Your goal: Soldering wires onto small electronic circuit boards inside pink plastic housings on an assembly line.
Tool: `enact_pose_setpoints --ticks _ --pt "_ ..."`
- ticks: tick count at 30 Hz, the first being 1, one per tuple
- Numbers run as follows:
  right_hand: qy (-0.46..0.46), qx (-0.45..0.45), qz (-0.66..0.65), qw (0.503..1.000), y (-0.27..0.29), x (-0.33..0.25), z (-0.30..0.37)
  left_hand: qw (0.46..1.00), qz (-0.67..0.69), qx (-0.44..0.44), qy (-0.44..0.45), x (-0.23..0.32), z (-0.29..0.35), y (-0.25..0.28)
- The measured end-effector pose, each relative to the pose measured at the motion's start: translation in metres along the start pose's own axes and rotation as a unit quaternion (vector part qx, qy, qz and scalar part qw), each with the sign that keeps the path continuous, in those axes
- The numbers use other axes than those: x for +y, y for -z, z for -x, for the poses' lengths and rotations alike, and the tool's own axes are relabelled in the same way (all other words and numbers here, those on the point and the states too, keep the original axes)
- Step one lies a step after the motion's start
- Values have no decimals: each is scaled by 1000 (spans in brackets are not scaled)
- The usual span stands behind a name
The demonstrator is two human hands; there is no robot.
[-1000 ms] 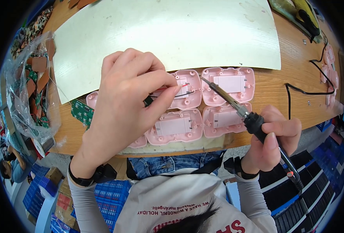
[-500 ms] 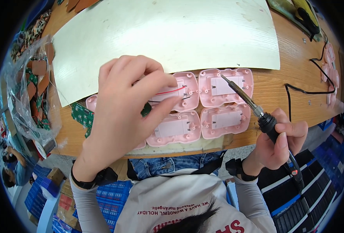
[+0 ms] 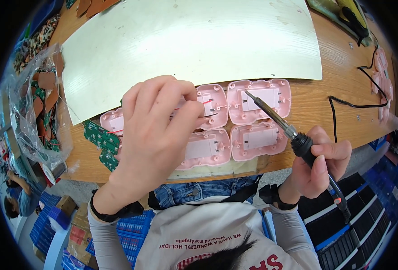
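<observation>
My right hand (image 3: 318,166) holds a soldering iron (image 3: 304,146) by its black grip. The iron's metal tip hangs over the upper-right pink plastic shell (image 3: 284,108). Over the shells to the left, my left hand (image 3: 156,130) is closed in a pinch. From its fingertips the dark end of a black wire (image 3: 213,114) sticks out toward small metal contacts in the upper middle shell (image 3: 220,110). A red wire (image 3: 206,102) shows just above it, reaching that shell's contacts. My hand hides the wires' other ends. Beside the left wrist lie green circuit boards (image 3: 101,136).
Lower pink shells (image 3: 259,155) line the table's near edge. Beyond the row lies a large pale sheet (image 3: 190,40). A clear bag of circuit boards (image 3: 46,108) stands at left. The iron's black cord (image 3: 354,107) crosses the right side, near more pink parts (image 3: 381,85).
My left hand has moved slightly right and its thumb and fingers have drawn together. More of the green boards shows beside it. The soldering iron has shifted slightly left.
</observation>
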State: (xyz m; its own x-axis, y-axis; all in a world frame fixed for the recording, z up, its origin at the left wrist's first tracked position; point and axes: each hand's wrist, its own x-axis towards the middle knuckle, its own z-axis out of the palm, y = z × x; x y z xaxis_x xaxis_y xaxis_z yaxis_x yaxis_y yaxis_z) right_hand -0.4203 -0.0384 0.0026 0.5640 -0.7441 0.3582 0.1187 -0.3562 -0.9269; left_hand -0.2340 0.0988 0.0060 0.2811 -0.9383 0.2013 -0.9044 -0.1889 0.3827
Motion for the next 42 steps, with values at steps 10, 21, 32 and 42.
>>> enact_pose_setpoints --ticks 10,21,32,42 --pt "-18 -27 -7 999 -1 -7 1 999 32 34 -18 -3 5 -1" --pt "-4 -72 -18 997 -7 -7 4 998 48 30 -30 -7 5 -1" --pt "19 -84 -20 996 -12 -3 4 998 60 10 -18 -7 2 3" --pt "35 -85 -22 996 -14 -1 3 998 54 -27 -10 -3 -4 9"
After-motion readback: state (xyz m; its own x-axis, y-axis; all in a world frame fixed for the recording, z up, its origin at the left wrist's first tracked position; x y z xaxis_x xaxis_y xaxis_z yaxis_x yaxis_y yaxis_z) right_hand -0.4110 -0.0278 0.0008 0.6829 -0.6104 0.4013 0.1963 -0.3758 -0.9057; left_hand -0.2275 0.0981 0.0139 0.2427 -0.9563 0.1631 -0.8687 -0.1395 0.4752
